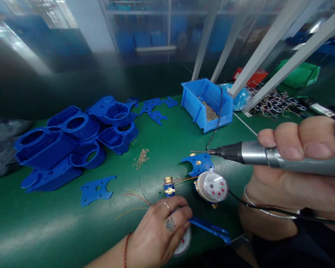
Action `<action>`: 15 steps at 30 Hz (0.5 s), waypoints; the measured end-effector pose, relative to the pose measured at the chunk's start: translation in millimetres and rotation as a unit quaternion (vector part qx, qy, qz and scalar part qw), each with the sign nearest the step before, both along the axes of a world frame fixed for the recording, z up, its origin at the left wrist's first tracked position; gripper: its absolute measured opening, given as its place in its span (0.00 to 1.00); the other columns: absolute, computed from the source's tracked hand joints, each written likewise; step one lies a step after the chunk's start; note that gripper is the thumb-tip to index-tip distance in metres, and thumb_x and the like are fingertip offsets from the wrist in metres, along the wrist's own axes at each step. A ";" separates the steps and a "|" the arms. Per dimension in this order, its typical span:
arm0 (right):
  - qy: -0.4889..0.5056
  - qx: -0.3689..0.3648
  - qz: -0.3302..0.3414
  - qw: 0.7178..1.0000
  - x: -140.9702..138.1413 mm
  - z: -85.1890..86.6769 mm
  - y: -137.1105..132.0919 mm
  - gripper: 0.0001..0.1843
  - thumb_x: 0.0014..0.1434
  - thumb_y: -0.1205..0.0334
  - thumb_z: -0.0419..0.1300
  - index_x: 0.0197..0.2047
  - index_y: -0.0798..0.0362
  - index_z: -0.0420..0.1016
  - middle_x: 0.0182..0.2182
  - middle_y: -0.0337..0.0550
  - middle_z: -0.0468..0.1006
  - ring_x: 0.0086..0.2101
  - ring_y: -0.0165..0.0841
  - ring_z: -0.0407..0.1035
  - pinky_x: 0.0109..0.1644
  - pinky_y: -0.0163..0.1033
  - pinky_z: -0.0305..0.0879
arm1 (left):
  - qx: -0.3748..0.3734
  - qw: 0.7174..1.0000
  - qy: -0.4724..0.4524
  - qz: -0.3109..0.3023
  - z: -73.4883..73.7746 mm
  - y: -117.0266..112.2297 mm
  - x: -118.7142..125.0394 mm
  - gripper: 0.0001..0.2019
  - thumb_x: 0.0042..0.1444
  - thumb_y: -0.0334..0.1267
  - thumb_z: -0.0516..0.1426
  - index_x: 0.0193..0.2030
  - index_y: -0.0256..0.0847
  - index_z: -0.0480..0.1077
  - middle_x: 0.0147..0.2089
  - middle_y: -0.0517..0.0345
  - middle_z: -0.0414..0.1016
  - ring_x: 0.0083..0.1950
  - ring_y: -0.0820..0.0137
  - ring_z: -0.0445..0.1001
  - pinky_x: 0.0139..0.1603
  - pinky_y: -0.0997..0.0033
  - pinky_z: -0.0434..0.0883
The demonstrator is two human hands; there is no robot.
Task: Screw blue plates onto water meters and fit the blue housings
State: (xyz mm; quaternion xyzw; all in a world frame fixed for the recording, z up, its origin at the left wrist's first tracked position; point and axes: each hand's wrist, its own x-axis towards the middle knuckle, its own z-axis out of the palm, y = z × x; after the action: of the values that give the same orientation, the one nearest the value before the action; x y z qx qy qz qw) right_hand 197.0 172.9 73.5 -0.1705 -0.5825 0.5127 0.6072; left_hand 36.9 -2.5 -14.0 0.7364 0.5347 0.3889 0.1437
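Observation:
My right hand (301, 160) grips a grey electric screwdriver (257, 153), its thin bit pointing left above the green table. My left hand (162, 230) is closed over one end of a blue plastic plate (209, 225), seen almost edge-on. Under those fingers a water meter (183, 243) is partly hidden, its brass fitting (169, 189) showing beyond the knuckles. Thin red, yellow and black wires (136, 197) stick out left of the hand. Another water meter (213, 187) with a round white dial lies to the right, against a second blue plate (198, 164).
Loose small screws (142, 159) lie mid-table. Blue plastic housings (72, 145) are piled at left, with a single blue plate (98, 190) in front. A blue bin (197, 111) holds more screws. Pale metal posts (284, 70) and a wire heap (276, 100) stand behind, right.

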 end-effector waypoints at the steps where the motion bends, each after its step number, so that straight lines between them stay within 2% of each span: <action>1: -0.006 -0.003 -0.001 1.000 -1.5 1.4 -1.9 0.11 0.44 0.53 0.68 0.34 0.39 0.75 0.18 0.31 0.64 0.17 0.29 0.56 0.22 0.46 0.61 | -0.007 1.000 -0.008 -0.002 -4.7 -1.9 5.6 0.10 0.67 0.34 0.43 0.47 0.38 0.64 0.42 0.50 0.75 0.41 0.69 0.76 0.42 0.72 0.76; 4: 0.001 -0.015 0.006 1.000 -7.8 6.5 -5.7 0.11 0.41 0.54 0.70 0.29 0.41 0.74 0.16 0.28 0.63 0.15 0.26 0.54 0.20 0.42 0.59 | -0.024 0.999 -0.036 0.003 -13.1 -12.9 17.7 0.11 0.66 0.35 0.43 0.46 0.39 0.64 0.37 0.52 0.76 0.37 0.69 0.76 0.39 0.71 0.76; 8: 0.015 0.000 0.055 0.998 -9.8 7.3 -1.3 0.13 0.40 0.56 0.71 0.29 0.45 0.74 0.16 0.26 0.63 0.15 0.25 0.54 0.20 0.39 0.58 | -0.040 0.998 -0.056 0.003 -9.3 -26.8 24.5 0.10 0.67 0.35 0.44 0.47 0.40 0.65 0.37 0.54 0.77 0.37 0.70 0.77 0.38 0.74 0.76; 12: -0.004 0.012 0.085 0.996 0.7 0.5 8.8 0.11 0.47 0.55 0.69 0.34 0.44 0.74 0.19 0.29 0.66 0.18 0.27 0.58 0.23 0.42 0.64 | -0.120 0.984 -0.122 0.055 1.3 -22.3 2.5 0.13 0.65 0.32 0.45 0.50 0.41 0.66 0.43 0.54 0.77 0.43 0.72 0.77 0.43 0.75 0.76; 15: -0.009 0.012 0.092 0.996 7.5 -2.0 10.9 0.12 0.47 0.55 0.68 0.36 0.42 0.74 0.20 0.30 0.66 0.19 0.28 0.58 0.24 0.42 0.65 | -0.155 0.981 -0.098 0.059 -4.2 -12.9 -20.5 0.14 0.65 0.33 0.47 0.53 0.42 0.67 0.49 0.55 0.77 0.48 0.70 0.76 0.49 0.70 0.75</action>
State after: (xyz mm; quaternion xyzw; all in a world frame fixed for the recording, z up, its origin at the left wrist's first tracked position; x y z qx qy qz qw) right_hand 204.5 183.8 71.5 -0.1133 -0.6076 0.5578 0.5539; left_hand 16.3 -15.4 -18.2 0.6303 0.6145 0.3796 0.2849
